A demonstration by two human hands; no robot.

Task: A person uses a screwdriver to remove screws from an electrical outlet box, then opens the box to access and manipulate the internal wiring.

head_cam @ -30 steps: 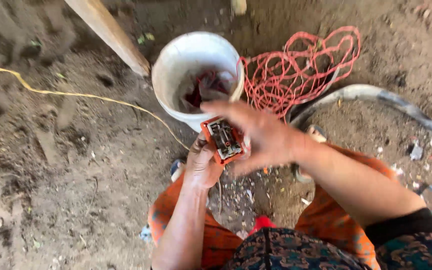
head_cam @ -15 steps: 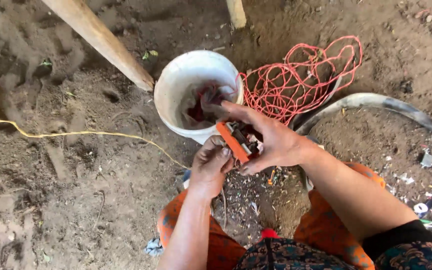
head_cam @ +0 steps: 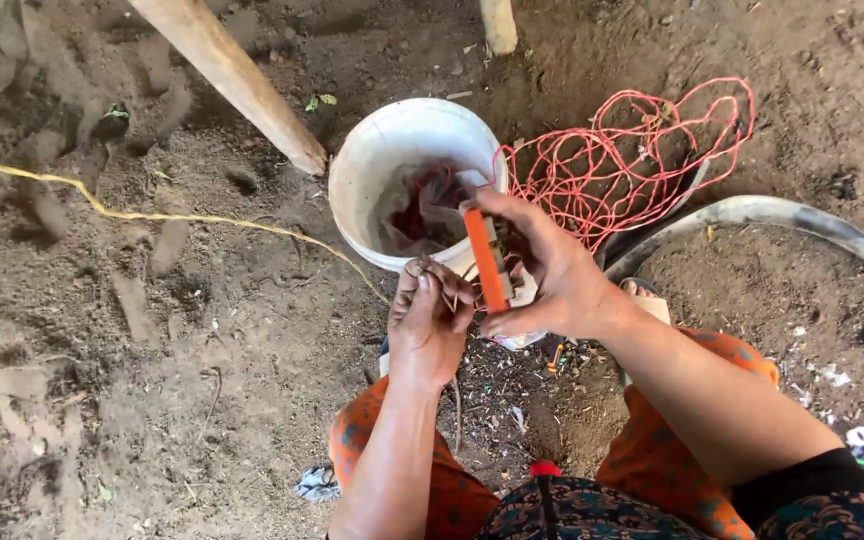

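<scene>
Seen from the head camera: right hand (head_cam: pixel 552 275) closed around an orange flat block (head_cam: pixel 486 260), thumb on its near edge, fingers wrapped over the far side, held edge-up just in front of the white bucket (head_cam: pixel 362 180). Left hand (head_cam: pixel 430 322) just beside, fingertips pinched on thin wire strands below the block. Red cord tangle (head_cam: pixel 622 160) behind.

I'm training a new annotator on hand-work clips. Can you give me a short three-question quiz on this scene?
1. True or false: the right hand holds an orange flat piece.
2. What lies right of the white bucket? A) red cord tangle B) a blue tarp C) a brick
3. Fill in: the left hand pinches thin ___.

Key: 1 true; 2 A; 3 wires.
</scene>
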